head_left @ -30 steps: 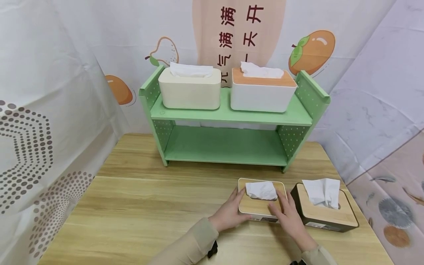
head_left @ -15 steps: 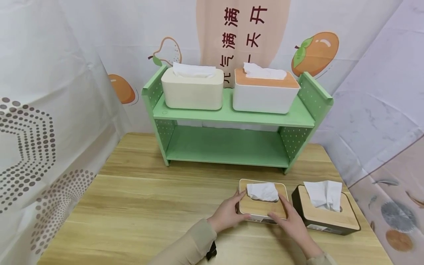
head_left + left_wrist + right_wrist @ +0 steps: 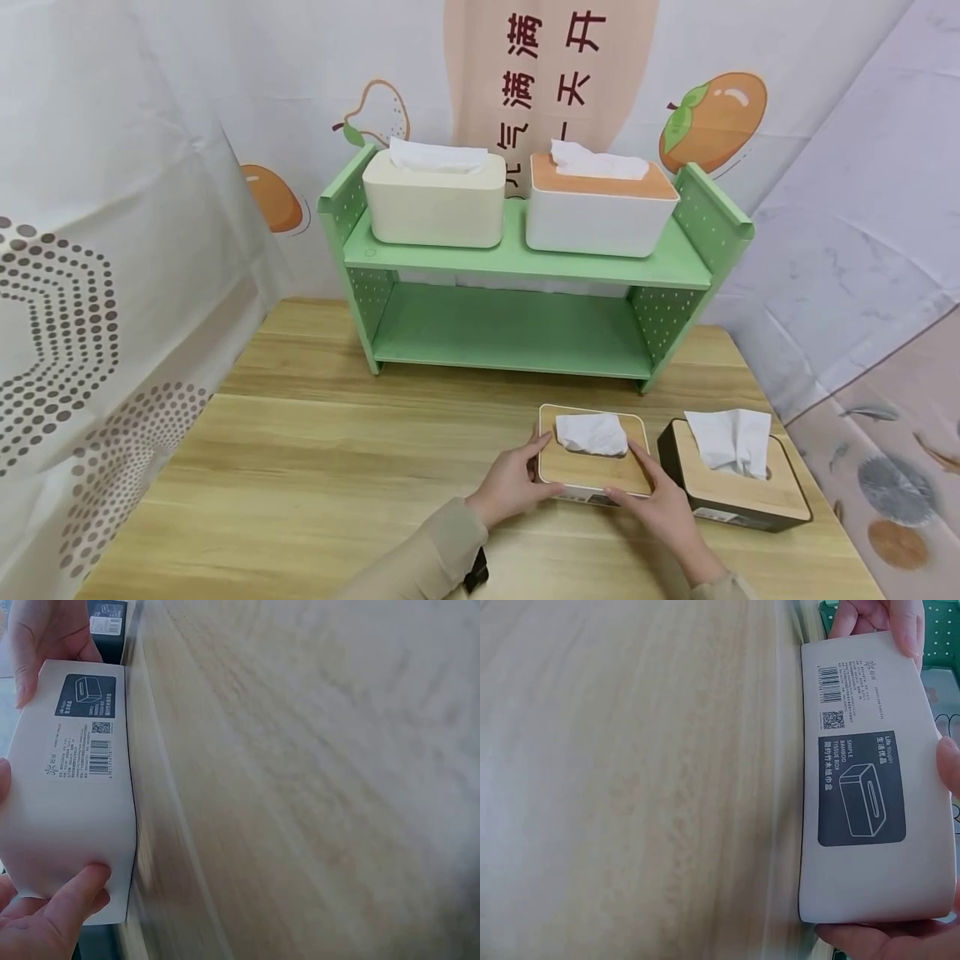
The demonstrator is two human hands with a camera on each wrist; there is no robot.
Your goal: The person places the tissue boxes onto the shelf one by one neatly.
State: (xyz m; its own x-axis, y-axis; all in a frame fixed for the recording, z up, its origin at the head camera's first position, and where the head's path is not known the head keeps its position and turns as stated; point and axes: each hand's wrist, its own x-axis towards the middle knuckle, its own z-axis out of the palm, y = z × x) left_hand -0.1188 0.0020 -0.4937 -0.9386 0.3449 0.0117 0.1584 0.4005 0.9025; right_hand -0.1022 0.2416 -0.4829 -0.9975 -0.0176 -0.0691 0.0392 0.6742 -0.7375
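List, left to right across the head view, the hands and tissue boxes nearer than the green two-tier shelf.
Left hand → wood-topped white rectangular tissue box → right hand → wood-topped black rectangular tissue box.

A surface (image 3: 322, 467) lies before me. At its far side stands a two-tier shelf (image 3: 517, 329), with a hanging cloth (image 3: 262, 83) behind it. Side by side on the upper tier, slightly apart, sit a left upper box (image 3: 437, 212) and a right upper box (image 3: 592, 223). Nearer me, in front of the shelf's right half, the middle tissue box (image 3: 588, 468) rests between my left fingers (image 3: 534, 447) and right fingers (image 3: 647, 462), which touch its two ends. Just right of it, near the surface's right edge, is another tissue box (image 3: 738, 493).
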